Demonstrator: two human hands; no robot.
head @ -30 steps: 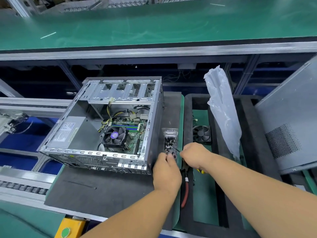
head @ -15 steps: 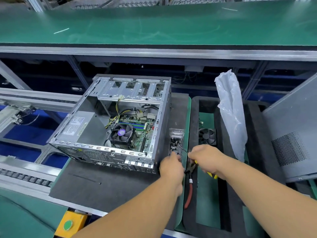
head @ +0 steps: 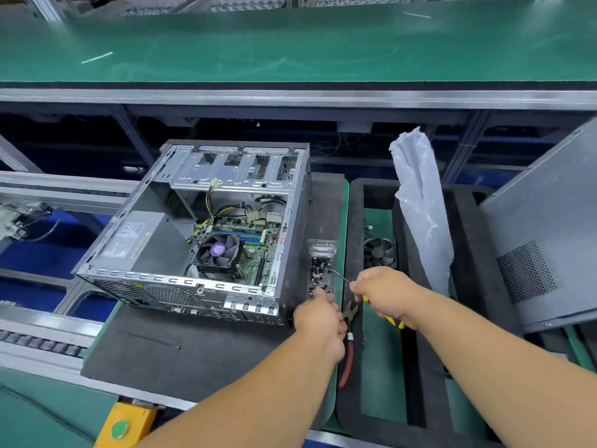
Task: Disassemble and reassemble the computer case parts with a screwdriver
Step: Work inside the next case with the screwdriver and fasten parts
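Note:
An open grey computer case (head: 200, 234) lies on a dark foam mat, its motherboard and CPU fan exposed. Just right of it sits a clear plastic box of screws (head: 320, 268). My left hand (head: 319, 321) reaches into the near end of that box with curled fingers; what they pinch is hidden. My right hand (head: 386, 294) grips a yellow-handled screwdriver (head: 392, 320), whose thin shaft points up-left toward the screw box.
Red-handled pliers (head: 349, 350) lie just below my hands. A loose black fan (head: 379, 252) rests in the foam tray (head: 355, 221), beside a crumpled clear plastic bag (head: 423, 215). The removed grey side panel (head: 549, 247) leans at right. A yellow box with a green button (head: 124, 425) sits at the near edge.
The view has shifted, so everything sits further right and lower in frame. Both hands stay at the screw box; the right hand has drawn slightly away from the left.

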